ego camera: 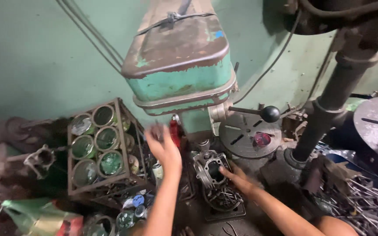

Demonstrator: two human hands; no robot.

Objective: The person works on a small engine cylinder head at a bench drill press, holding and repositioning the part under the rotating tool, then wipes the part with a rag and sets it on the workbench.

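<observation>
Two bare hands work beneath a worn green drill press (180, 65).

The right hand (237, 177) rests fingers-down on a grey metal casting (211, 168) under the spindle; the left hand (165, 146), blurred, hangs open near a red tag (174, 132). Round tins fill a wire rack (99, 144) at left; bright packaging below is cut off.

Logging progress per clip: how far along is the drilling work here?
Done: metal casting sits on the drill press table under the spindle. In hand: right hand steadies it; left hand, blurred, is raised near the red part. Left: feed handle untouched.
</observation>
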